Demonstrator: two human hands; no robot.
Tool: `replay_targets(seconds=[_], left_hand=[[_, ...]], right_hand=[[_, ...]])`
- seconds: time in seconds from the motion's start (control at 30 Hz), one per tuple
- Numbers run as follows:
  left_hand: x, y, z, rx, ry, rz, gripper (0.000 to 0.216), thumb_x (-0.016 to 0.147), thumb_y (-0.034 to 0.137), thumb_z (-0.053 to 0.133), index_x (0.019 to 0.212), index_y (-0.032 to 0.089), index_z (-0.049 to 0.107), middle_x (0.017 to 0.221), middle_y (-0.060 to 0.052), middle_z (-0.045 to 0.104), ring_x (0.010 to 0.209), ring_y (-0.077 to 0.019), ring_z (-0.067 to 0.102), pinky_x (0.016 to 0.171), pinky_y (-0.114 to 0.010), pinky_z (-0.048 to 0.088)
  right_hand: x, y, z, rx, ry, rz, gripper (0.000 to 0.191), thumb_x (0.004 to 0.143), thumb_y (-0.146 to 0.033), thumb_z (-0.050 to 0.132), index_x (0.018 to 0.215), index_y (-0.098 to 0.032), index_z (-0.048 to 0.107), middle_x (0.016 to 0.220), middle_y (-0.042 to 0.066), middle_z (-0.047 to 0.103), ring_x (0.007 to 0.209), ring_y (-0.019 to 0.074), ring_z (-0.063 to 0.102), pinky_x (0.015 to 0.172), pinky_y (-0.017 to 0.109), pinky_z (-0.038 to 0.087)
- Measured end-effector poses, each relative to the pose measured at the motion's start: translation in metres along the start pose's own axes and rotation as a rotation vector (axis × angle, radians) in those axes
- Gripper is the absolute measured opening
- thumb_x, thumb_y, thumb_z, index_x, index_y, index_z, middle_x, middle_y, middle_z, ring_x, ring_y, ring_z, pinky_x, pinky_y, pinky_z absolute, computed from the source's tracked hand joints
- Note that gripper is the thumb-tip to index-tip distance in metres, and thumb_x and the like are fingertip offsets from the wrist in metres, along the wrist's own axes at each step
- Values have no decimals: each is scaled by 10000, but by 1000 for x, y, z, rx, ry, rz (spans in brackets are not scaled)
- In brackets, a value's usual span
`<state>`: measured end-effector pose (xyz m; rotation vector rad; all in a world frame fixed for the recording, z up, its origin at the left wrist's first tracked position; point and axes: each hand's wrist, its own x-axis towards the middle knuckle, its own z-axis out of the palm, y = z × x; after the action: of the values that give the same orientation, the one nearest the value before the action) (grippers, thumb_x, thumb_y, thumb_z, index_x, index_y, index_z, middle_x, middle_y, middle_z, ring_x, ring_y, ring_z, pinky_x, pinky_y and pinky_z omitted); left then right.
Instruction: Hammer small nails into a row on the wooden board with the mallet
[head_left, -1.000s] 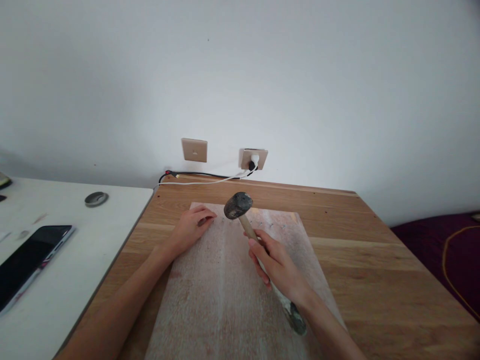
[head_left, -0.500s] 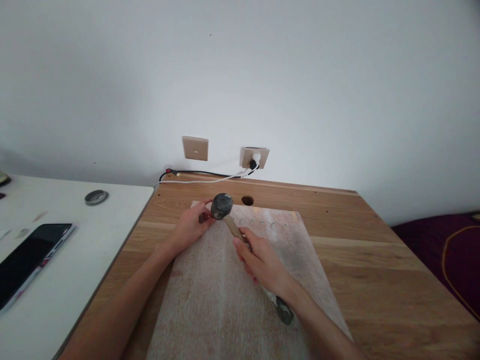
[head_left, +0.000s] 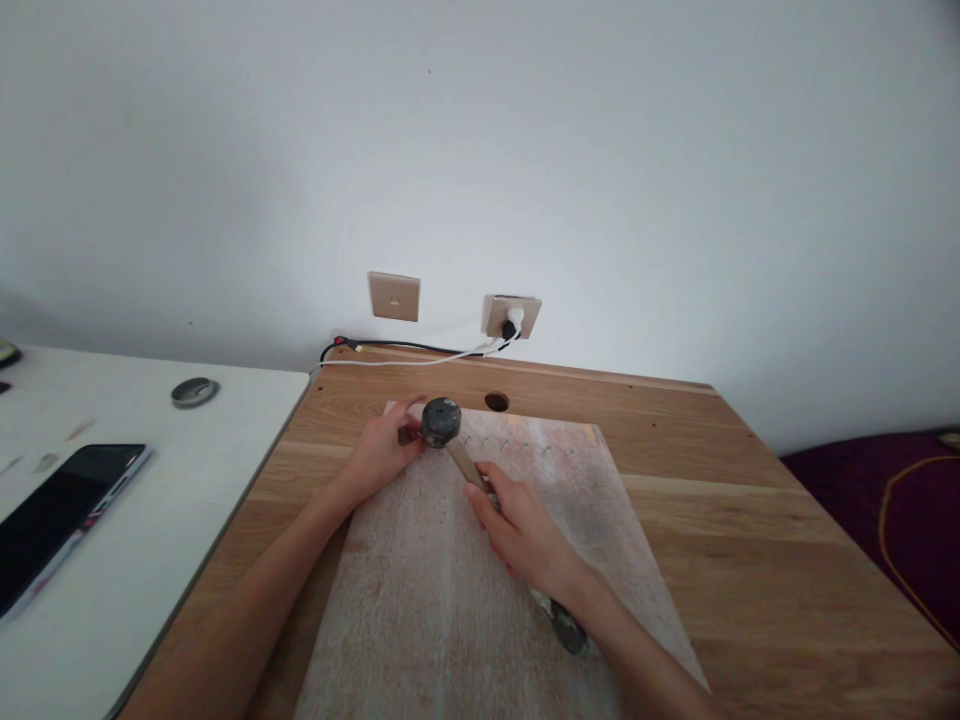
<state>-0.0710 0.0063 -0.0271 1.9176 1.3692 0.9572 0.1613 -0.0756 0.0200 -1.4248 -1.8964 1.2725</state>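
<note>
The hammer (head_left: 441, 422) is over the far left part of the board (head_left: 450, 580). My right hand (head_left: 525, 525) is closed tight around its handle. My left hand (head_left: 381, 450) has bent fingers by the hammer's dark head, which hides their tips from my camera, so I can't tell if they pinch anything. Small nails (head_left: 505, 443) make a row to the right. The board lies on a wooden table (head_left: 757, 540).
</note>
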Motion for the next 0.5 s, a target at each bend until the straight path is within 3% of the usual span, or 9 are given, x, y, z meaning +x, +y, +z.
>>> replay_targets(seconds=[0.1, 0.23, 0.33, 0.4, 0.5], left_hand=[[1, 2, 0, -1, -10, 10, 570, 789, 196, 650, 1355, 194, 578, 942, -23, 797, 836, -213, 738, 806, -331, 559], [2, 3, 1, 7, -25, 19, 502, 815, 248, 670, 1311, 198, 607, 929, -16, 791, 796, -193, 713, 814, -332, 556], [3, 1, 1, 23, -26, 22, 524, 813, 270, 693, 1325, 211, 601, 955, -14, 789, 804, -187, 702, 829, -337, 554], [3, 1, 1, 35, -27, 25, 527, 807, 281, 701, 1322, 226, 605, 966, -9, 786, 808, -187, 697, 823, -339, 553], [4, 0, 0, 48, -31, 30, 504, 806, 310, 702, 1296, 232, 616, 963, -9, 782, 807, -190, 690, 819, -346, 551]], right_hand=[[-2, 1, 1, 46, -6, 25, 281, 1048, -441, 418, 1124, -207, 554, 597, -76, 486, 402, 99, 463, 378, 220, 315], [-22, 4, 0, 271, 23, 151, 380, 970, -501, 539, 1202, -201, 510, 578, -111, 478, 329, 78, 379, 311, 200, 321], [-54, 12, -1, 440, 232, 195, 684, 944, -528, 591, 1495, -247, 298, 693, -76, 594, 361, 100, 460, 334, 226, 410], [-79, 21, -1, 472, 375, 213, 772, 962, -542, 569, 1583, -286, 187, 736, -48, 619, 404, 127, 515, 366, 253, 457], [-107, 40, 3, 457, 477, 265, 644, 969, -584, 542, 1519, -293, 382, 664, -46, 551, 427, 153, 519, 378, 273, 457]])
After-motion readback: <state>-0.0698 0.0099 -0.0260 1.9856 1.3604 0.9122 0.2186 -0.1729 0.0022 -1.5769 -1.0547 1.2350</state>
